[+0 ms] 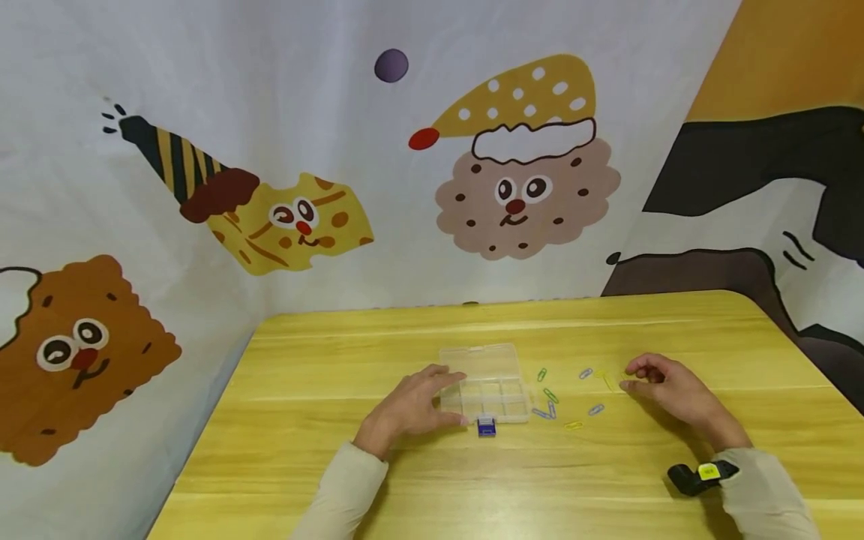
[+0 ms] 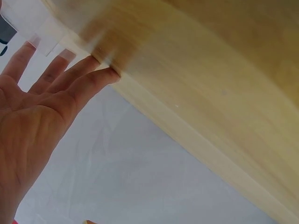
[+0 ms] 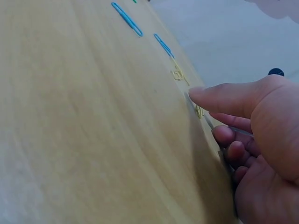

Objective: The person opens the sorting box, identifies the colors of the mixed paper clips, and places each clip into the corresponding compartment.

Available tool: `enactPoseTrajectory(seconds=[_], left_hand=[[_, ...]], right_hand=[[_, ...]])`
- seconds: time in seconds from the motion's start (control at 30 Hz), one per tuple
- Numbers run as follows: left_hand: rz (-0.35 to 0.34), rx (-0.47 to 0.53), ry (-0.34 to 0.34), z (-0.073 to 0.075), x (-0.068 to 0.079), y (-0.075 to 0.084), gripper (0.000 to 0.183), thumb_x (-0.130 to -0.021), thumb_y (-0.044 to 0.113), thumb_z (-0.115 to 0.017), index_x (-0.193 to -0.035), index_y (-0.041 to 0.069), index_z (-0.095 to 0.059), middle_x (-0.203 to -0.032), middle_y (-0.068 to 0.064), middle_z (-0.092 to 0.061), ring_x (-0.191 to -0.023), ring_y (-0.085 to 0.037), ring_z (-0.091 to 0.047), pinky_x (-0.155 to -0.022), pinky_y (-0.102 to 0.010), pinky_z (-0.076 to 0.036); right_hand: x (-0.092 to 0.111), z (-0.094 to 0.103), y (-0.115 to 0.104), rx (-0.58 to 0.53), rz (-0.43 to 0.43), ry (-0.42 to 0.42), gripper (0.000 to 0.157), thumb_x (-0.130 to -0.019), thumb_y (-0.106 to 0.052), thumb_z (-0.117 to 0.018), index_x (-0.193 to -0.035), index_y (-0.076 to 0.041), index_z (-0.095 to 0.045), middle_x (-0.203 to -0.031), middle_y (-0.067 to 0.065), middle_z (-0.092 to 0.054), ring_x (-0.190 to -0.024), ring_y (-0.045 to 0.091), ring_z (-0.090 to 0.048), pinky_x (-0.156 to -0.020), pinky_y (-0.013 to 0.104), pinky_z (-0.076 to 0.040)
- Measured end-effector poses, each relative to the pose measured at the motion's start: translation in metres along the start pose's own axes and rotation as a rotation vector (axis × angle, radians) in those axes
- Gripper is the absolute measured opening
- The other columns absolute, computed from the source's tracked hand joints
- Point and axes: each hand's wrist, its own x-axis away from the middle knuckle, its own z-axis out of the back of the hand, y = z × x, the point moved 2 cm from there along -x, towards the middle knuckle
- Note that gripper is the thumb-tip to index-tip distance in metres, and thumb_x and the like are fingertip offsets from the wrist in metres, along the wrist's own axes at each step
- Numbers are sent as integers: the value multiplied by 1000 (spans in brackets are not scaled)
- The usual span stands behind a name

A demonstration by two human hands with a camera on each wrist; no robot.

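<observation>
Right fingers (image 3: pixel 224 99) parted narrowly; yellow paperclips (image 3: pixel 178 74) near tips; left fingers (image 1: pixel 445 381) spread at box (image 1: pixel 489 363)

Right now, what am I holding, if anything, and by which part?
Your left hand rests at the left side of the clear box; your right hand is at a yellow paperclip, but I can't tell if it's pinched.

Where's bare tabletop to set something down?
Bare: the table left of the left hand, and nearer the person than the blue piece, between left sleeve and black wrist device. Crowded: from clear box to right hand, where paper clips lie scattered.
</observation>
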Motion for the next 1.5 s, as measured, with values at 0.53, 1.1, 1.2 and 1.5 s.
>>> enactPoseTrajectory(seconds=[0.53, 1.1, 1.2, 1.5], left_hand=[[21, -3, -15, 3, -1, 1, 72, -78, 59, -64, -141, 35, -40, -149, -6, -33, -131, -33, -37, -102, -55, -33], [18, 1, -18, 1, -2, 1, 73, -78, 59, -64, -142, 35, -39, -149, -5, -33, -132, -30, -37, -104, -55, -31], [14, 4, -18, 1, -1, 0, 72, -79, 58, -64, -142, 34, -39, -150, -5, -32, -133, -30, -36, -104, -55, -30], [42, 28, -17, -1, 3, -5, 71, -80, 56, -64, -142, 35, -37, -151, -3, -29, -135, -30, -33, -106, -54, -29]], right_hand=[[-4, 3, -2, 52, -10, 22, 28, -89, -30, -64, -102, -5, -63, -90, 6, -55, -74, 10, -45, -62, 21, -38], [-1, 1, -3, 72, -43, 18, 21, -92, -26, -61, -95, -5, -63, -91, 7, -55, -76, 13, -46, -62, 22, -38], [0, 0, -3, 69, -41, 15, 22, -92, -27, -60, -95, -6, -63, -91, 7, -55, -76, 13, -45, -62, 22, -38], [1, -3, -1, 78, -17, 23, 25, -91, -32, -61, -95, -7, -63, -89, 5, -57, -75, 12, -46, -63, 22, -38]])
